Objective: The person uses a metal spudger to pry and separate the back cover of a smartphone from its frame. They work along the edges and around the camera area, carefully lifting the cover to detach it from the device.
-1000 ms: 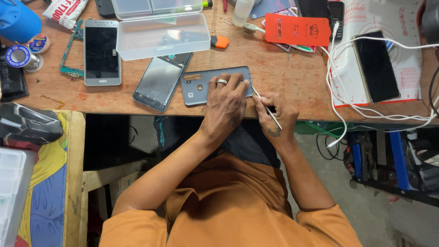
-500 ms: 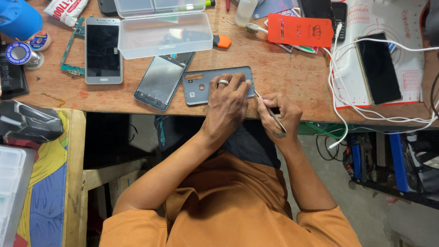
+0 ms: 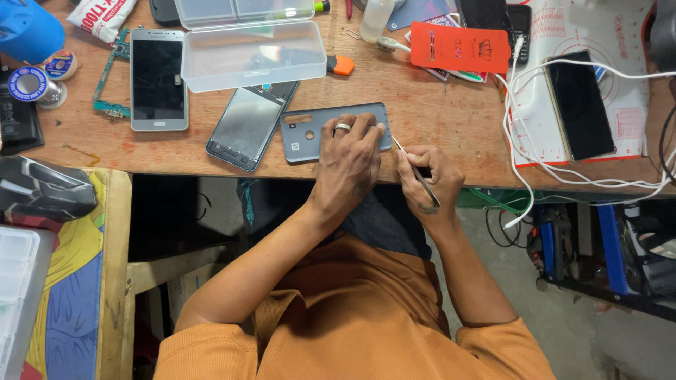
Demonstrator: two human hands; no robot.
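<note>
A grey phone back cover [image 3: 301, 135] lies flat near the front edge of the wooden table [image 3: 436, 119]. My left hand [image 3: 348, 165], a ring on one finger, presses down on the cover's right half. My right hand [image 3: 431, 174] sits just right of it and holds a thin metal tool [image 3: 417, 169]. The tool's tip touches the cover's right edge. My orange-shirted torso fills the lower middle of the view.
Left of the cover lie a loose dark display panel [image 3: 246, 127] and a silver phone [image 3: 158, 77]. A clear plastic box [image 3: 250, 49] stands behind them. A red packet [image 3: 461, 46], a black phone [image 3: 581, 105] on a white mat and white cables [image 3: 521, 134] are at the right. A solder spool [image 3: 32, 84] is far left.
Both hands stay at the grey cover. My right hand and the tool have shifted only slightly along the cover's right edge.
</note>
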